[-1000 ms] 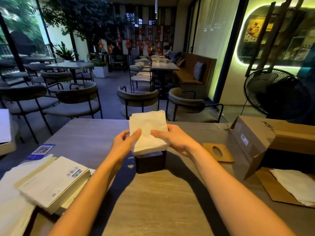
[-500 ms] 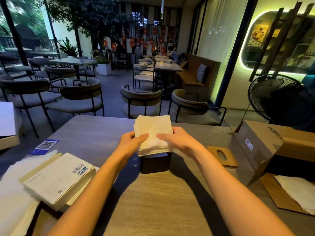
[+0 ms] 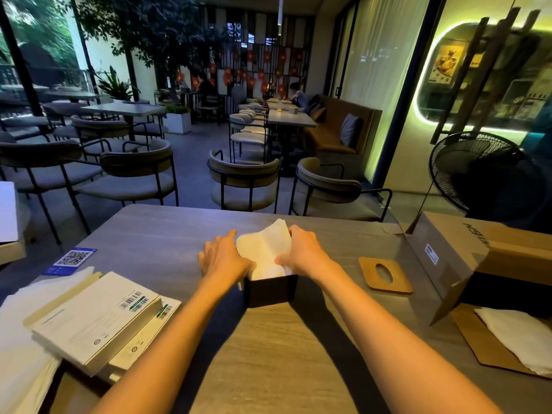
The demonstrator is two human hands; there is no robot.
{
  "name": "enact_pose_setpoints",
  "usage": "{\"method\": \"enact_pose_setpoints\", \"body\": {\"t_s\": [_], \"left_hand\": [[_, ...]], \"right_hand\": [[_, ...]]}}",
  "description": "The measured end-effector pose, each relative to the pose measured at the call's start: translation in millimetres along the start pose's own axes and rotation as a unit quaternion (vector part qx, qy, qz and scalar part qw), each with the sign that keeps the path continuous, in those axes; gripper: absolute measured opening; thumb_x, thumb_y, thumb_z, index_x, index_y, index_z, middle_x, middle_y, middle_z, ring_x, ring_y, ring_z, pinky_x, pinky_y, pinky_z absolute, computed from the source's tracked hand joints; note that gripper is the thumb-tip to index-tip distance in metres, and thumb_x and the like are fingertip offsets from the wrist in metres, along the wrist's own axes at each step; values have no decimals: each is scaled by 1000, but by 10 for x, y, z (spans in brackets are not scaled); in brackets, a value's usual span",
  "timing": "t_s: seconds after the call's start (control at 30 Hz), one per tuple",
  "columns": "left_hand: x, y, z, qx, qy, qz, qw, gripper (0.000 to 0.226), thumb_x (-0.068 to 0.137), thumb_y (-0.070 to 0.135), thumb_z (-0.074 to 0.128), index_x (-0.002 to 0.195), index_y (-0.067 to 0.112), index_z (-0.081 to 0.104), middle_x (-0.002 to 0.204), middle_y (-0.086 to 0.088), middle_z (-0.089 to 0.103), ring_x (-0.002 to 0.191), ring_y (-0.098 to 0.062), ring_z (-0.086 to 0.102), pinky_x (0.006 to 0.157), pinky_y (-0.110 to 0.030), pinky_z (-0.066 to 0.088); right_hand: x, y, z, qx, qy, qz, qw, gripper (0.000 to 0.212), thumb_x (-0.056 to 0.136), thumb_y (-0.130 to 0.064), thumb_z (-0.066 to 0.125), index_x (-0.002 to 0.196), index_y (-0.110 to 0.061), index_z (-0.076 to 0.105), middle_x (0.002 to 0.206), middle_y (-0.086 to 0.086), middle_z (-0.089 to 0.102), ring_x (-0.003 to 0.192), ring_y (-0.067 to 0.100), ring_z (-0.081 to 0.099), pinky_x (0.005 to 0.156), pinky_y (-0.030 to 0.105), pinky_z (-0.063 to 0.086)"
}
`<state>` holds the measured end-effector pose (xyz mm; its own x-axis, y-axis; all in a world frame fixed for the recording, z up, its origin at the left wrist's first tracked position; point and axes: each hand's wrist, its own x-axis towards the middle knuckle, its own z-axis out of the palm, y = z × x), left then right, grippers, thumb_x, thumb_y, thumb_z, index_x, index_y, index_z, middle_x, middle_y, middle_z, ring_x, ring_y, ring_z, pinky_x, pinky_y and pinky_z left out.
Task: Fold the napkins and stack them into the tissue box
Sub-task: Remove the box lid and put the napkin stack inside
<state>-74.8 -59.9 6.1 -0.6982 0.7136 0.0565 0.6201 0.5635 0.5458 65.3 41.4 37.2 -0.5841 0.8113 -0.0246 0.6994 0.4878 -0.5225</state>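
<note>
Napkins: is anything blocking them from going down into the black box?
Nothing visible does. The napkins are already partly inside the open black tissue box, between the left hand and right hand. The wooden lid lies apart on the table.

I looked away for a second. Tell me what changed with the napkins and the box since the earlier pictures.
The napkins went down from above the box into it; one corner still pokes out at the back. The left hand slid off the stack to the box's left side, fingers spread. The right hand still grips the napkins. The box, lid and carton stayed put.
</note>
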Motion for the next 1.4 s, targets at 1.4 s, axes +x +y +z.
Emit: {"method": "enact_pose_setpoints", "body": {"t_s": [1.4], "left_hand": [[-85,36,-79,-327,19,-27,945,55,80,17,82,130,17,58,118,-4,62,106,-21,58,70,-28,53]], "right_hand": [[-14,7,-163,151,-22,37,988,69,80,-21,86,139,-13,51,138,7,55,125,27,55,78,30,49]]}}
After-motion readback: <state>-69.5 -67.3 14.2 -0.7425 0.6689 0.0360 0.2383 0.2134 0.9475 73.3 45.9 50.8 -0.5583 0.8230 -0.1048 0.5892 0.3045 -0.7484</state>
